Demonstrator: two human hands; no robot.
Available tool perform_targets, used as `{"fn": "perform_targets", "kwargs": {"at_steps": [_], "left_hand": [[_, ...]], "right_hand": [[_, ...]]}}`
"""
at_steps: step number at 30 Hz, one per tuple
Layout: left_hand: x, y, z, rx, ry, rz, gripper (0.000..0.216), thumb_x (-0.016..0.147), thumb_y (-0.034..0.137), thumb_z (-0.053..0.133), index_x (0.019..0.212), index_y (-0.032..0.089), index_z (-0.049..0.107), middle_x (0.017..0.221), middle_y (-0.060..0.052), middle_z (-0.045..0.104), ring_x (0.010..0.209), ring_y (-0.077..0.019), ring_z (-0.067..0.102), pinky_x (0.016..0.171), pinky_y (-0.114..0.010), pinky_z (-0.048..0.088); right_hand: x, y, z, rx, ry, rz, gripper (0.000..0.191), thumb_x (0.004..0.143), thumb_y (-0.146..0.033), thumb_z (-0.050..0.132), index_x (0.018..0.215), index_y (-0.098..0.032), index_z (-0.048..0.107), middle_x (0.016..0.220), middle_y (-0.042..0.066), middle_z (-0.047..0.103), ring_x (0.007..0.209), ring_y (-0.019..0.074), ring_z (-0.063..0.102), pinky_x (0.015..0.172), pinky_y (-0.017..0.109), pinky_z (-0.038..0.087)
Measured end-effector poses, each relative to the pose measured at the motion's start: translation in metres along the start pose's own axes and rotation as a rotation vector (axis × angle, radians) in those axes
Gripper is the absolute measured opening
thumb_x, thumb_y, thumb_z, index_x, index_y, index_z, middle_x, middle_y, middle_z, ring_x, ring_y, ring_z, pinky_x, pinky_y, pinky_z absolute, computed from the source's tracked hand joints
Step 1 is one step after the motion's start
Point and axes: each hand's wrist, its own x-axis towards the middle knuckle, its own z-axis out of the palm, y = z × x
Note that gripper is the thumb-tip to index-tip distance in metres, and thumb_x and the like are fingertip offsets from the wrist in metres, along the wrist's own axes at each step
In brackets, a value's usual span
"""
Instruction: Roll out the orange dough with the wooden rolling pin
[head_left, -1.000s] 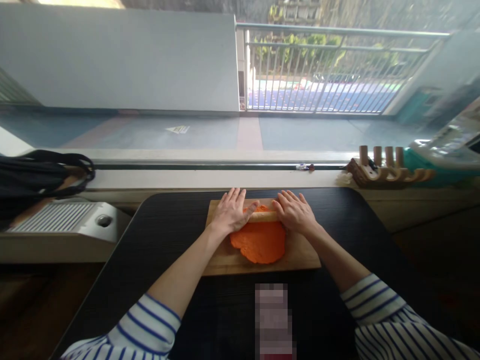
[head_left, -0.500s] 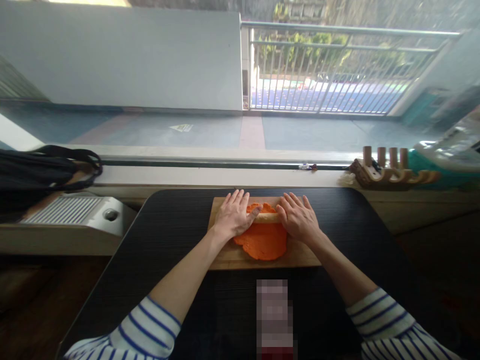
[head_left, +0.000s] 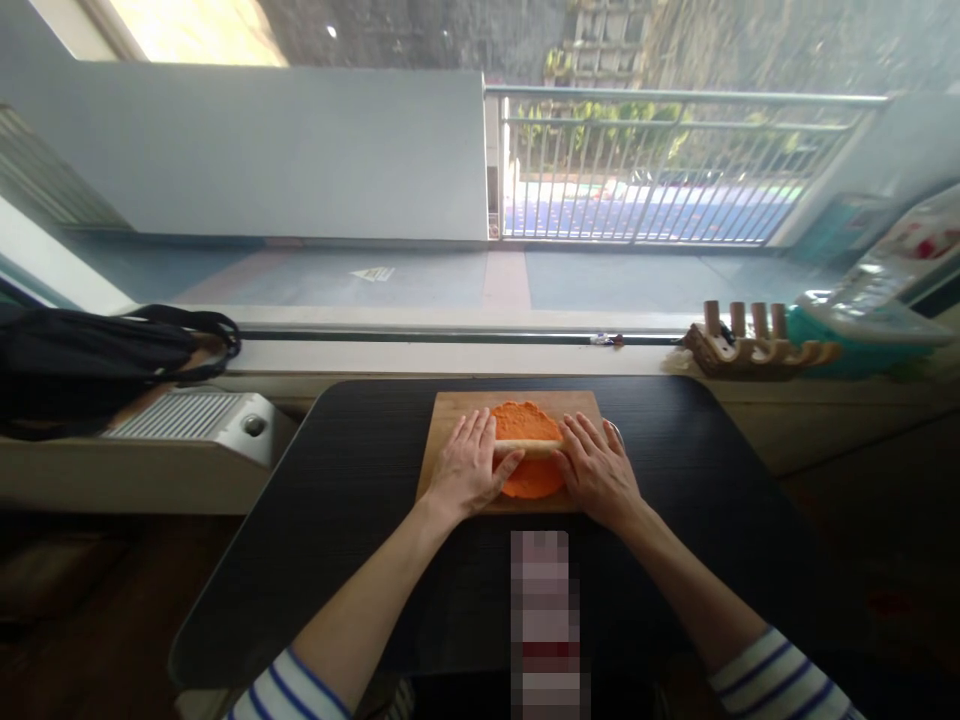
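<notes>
A flat sheet of orange dough (head_left: 527, 425) lies on a wooden board (head_left: 450, 415) on a black table (head_left: 360, 470). A pale wooden rolling pin (head_left: 529, 448) lies crosswise over the middle of the dough. My left hand (head_left: 469, 465) presses flat on the pin's left end, fingers stretched out. Over the pin's right end my right hand (head_left: 596, 468) lies the same way, fingers extended. Both palms rest on the pin without gripping it.
A black bag (head_left: 90, 355) and a white ribbed appliance (head_left: 195, 420) sit to the left by the window sill. A wooden rack (head_left: 750, 340) and a teal container (head_left: 862, 330) stand on the sill at the right. A window with a railing beyond runs behind the table.
The rolling pin and both hands have moved back toward me, from the dough's far edge to its middle. The far part of the dough now shows. The camera view has shifted back.
</notes>
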Motion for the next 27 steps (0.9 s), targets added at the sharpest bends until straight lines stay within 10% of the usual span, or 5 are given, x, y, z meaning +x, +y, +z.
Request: {"fn": "perform_targets", "kwargs": {"at_steps": [12, 27], "left_hand": [[-0.046, 0.005, 0.003, -0.008, 0.182, 0.112, 0.059, 0.095, 0.049, 0.029, 0.131, 0.005, 0.048, 0.138, -0.018, 0.048, 0.132, -0.0261, 0.040, 0.109, -0.043, 0.034], [-0.065, -0.009, -0.015, -0.197, 0.260, 0.162, 0.026, 0.087, 0.030, 0.058, 0.111, 0.019, 0.060, 0.111, -0.006, 0.069, 0.113, -0.0236, 0.057, 0.098, -0.045, 0.043]], "right_hand": [[-0.042, -0.003, -0.006, 0.016, 0.072, -0.130, 0.043, 0.098, -0.031, 0.035, 0.136, -0.013, 0.045, 0.139, 0.010, 0.048, 0.131, 0.0228, 0.041, 0.111, 0.044, 0.025], [-0.004, 0.018, -0.032, 0.255, 0.010, -0.470, 0.020, 0.092, -0.023, 0.051, 0.110, -0.023, 0.061, 0.110, 0.008, 0.068, 0.106, 0.0192, 0.061, 0.102, 0.044, 0.040]]}}
